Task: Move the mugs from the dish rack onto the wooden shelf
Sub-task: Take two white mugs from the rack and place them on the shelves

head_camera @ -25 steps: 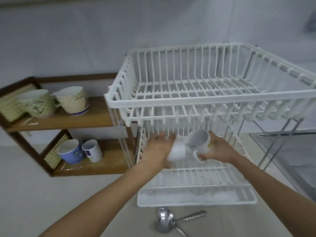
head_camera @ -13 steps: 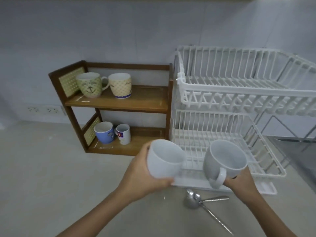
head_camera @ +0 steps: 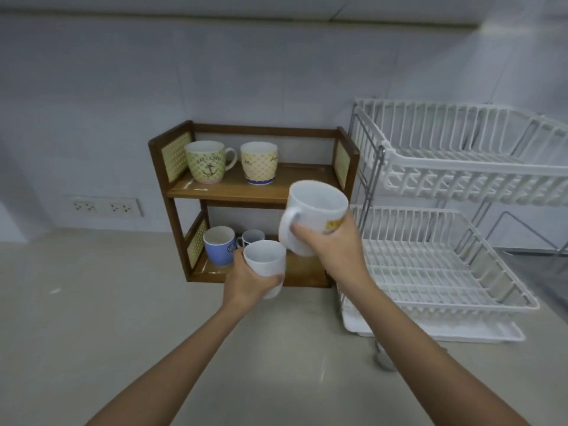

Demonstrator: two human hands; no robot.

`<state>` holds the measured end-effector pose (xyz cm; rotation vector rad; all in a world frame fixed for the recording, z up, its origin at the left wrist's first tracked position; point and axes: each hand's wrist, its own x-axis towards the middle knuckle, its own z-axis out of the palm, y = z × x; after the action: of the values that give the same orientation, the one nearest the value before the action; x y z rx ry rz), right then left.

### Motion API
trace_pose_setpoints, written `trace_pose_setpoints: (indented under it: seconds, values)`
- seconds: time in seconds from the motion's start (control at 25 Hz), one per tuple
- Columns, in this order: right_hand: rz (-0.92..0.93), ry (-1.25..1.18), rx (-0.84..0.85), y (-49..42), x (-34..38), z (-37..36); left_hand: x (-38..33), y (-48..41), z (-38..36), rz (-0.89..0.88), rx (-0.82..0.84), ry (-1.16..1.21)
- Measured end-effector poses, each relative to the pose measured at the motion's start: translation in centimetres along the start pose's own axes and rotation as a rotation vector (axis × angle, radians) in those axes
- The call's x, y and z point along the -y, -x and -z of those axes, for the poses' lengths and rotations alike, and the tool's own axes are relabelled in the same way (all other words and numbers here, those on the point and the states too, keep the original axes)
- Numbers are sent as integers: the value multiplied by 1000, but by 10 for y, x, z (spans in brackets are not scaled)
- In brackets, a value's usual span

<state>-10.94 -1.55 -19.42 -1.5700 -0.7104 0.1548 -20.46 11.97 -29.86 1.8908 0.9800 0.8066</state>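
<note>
My left hand (head_camera: 247, 279) grips a small white mug (head_camera: 265, 262) in front of the lower board of the wooden shelf (head_camera: 233, 190). My right hand (head_camera: 335, 245) holds a larger white mug (head_camera: 313, 215) with a yellow print, handle to the left, just off the right end of the shelf between its two boards. On the upper board stand a green anchor mug (head_camera: 208, 161) and a cream patterned mug (head_camera: 258, 162). The lower board carries a blue mug (head_camera: 218, 245) and a small white mug (head_camera: 252, 237) partly hidden behind my left hand's mug. Both tiers of the white dish rack (head_camera: 461, 179) on the right hold nothing.
The rack's drip tray (head_camera: 445, 332) lies on the beige counter. A metal spoon (head_camera: 381, 359) lies in front of it, partly hidden by my right forearm. Wall sockets (head_camera: 104, 206) sit left of the shelf, low on the tiled wall.
Both hands carried their mugs left and away from the rack to the shelf front. The right mug rose and turned its handle to the left. My view swung left.
</note>
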Motion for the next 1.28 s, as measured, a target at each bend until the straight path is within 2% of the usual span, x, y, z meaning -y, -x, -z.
trace_pose_setpoints:
  seconds: [0.12,0.44,0.64,0.76,0.88,1.0,1.04,1.08,1.16,1.24,1.28]
  values:
    - [-30,62,-125,-61,20,-34,7,-14,-6,-12,24,-26]
    - [-117,244,-233,-169,6,-68,17,-56,-8,-102,102,-62]
    - [-120,254,-260,-197,-21,-70,24,-81,-16,-127,199,-69]
    - [-125,260,-217,-200,-24,-68,25,-89,-26,-99,205,-58]
    - [39,395,-249,-164,-27,-63,27,-95,-39,-85,208,-58]
    - [389,713,-355,-80,-64,-60,29,-103,-53,-43,266,-34]
    - [439,769,-323,-49,-85,-59,29,-105,-58,-33,289,-22]
    - [411,798,-262,-21,-107,-58,30,-107,-63,-27,302,-10]
    - [167,855,-46,19,-149,-56,29,-110,-72,-28,294,-4]
    - [-118,1012,246,42,-182,-51,30,-112,-80,-28,273,-11]
    - [-182,1088,355,49,-197,-50,31,-113,-85,-30,276,-21]
